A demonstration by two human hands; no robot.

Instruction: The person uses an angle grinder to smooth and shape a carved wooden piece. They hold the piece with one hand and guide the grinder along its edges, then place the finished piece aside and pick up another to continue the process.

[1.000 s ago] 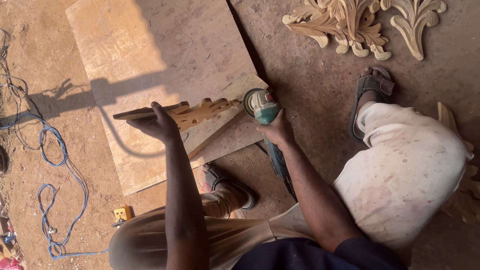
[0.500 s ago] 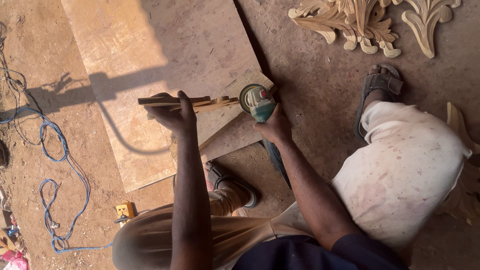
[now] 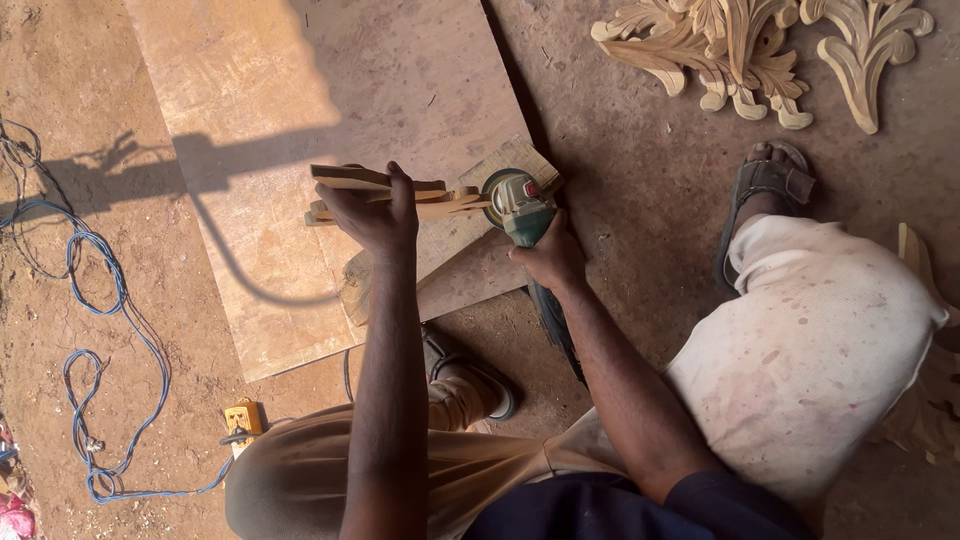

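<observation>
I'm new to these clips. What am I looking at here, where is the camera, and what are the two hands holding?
The camera sits on a person's head and looks down at their own arms and legs. The left hand grips a carved wooden piece, held edge-on. The right hand holds a green angle grinder, its head against the wood. Below lies a flat board on the dirt ground. A blue cable trails at the left, and finished wood carvings lie at the top right.
</observation>
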